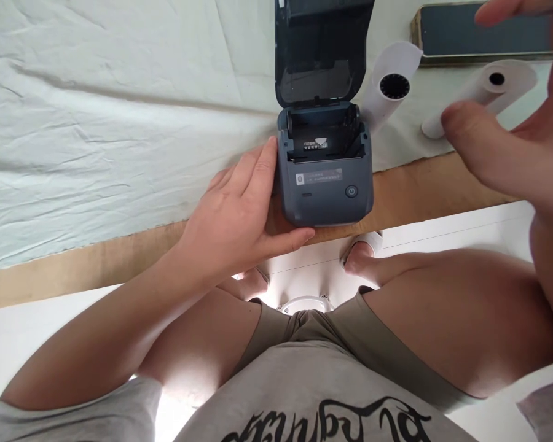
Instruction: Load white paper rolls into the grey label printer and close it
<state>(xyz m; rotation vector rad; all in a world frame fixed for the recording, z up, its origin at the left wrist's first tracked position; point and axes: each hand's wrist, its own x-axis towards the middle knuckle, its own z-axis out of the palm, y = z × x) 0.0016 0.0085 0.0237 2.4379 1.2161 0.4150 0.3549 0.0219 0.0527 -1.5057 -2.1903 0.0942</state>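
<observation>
Head view, looking down: a dark blue printer (325,205) sits at the near edge of a wooden desk (96,259) partly covered by a pale, wrinkled cloth (120,153). Its dark lid (322,58) is swung back, exposing an open compartment; a power button (351,191) is on the front right of its top. The left hand (235,212) touches the printer — fingers along its left side, thumb at the front edge, the grip wide. The right hand (525,166) is raised at the far right — its grip wide too, thumb and forefinger well apart. One white paper roll (380,112) is just beside the printer; another roll (479,92) appears partly behind the right thumb. A dark-screened phone (451,31) lies beyond them. Below are the seated person's bare legs, shorts and grey shirt (276,380).
</observation>
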